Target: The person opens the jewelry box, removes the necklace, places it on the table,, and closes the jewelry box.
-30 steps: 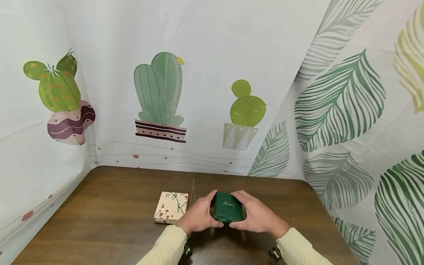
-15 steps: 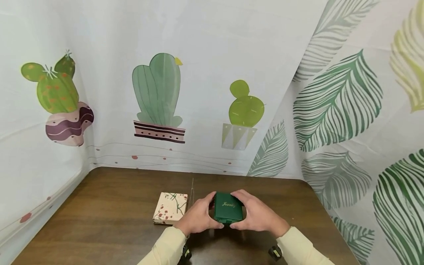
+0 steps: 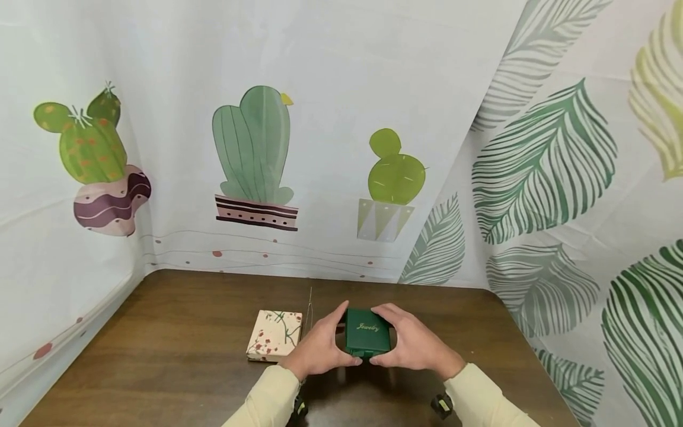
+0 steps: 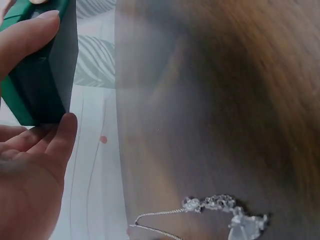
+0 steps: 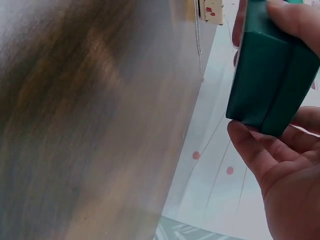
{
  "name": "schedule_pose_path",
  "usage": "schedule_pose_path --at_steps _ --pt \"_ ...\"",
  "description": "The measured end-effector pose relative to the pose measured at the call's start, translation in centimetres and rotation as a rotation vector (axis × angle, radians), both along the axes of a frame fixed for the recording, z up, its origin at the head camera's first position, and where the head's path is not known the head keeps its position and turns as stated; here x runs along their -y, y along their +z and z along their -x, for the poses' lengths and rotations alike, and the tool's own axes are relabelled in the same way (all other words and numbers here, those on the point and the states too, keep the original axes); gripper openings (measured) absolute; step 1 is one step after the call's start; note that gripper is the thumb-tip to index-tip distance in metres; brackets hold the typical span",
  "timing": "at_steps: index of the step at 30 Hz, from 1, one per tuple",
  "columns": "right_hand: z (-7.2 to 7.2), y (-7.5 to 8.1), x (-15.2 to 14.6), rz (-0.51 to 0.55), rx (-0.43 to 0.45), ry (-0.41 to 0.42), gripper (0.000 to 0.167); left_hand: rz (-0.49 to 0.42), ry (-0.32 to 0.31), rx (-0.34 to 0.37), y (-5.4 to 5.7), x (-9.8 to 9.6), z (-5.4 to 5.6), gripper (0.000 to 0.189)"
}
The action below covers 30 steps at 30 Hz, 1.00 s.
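Note:
A small green jewelry box [image 3: 368, 333] with gold "Jewelry" lettering on its lid is held between both hands, lid up and closed. My left hand [image 3: 318, 349] grips its left side, thumb on the near face and fingers toward the far end. On the right side my right hand [image 3: 415, 345] holds it the same way. Both wrist views show the box [image 4: 45, 75] raised off the table, fingertips at its far edge. A silver necklace [image 4: 217, 202] with a clear pendant lies on the table, partly hidden behind the left hand in the head view.
A cream box [image 3: 275, 334] with a red-flower and green-branch pattern sits on the brown wooden table [image 3: 176, 332], left of the hands. White cloth [image 3: 331, 118] printed with cacti and leaves hangs behind the table and at its sides.
Both hands keep hold of the jewelry box in nearly the same place. The left index finger has straightened slightly, away from the box, and the lettering shows more sharply.

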State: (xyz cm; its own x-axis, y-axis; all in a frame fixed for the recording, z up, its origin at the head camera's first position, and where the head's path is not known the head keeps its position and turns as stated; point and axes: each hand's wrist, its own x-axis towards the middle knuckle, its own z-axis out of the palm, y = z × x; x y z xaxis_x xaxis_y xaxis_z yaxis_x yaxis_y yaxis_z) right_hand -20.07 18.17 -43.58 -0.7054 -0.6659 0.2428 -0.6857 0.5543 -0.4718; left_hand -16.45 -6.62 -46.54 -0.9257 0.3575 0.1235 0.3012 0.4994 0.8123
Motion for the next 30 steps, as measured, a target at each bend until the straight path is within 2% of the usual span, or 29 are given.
schedule_pose_path --at_steps 4,17,23,30 --pt "0.1 0.0 0.1 0.016 0.03 -0.004 0.086 -0.012 0.019 0.007 0.0 0.1 0.0 0.117" --pt "0.2 0.2 -0.3 0.005 0.036 0.006 0.088 -0.028 0.013 -0.014 -0.3 0.1 0.1 0.108" --pt "0.1 0.2 -0.7 -0.003 0.044 -0.015 0.088 -0.008 0.02 -0.023 -0.3 0.2 0.1 0.104" --pt "0.2 0.2 -1.1 -0.024 0.014 -0.021 0.09 0.04 0.031 -0.011 -0.2 0.1 0.0 0.103"
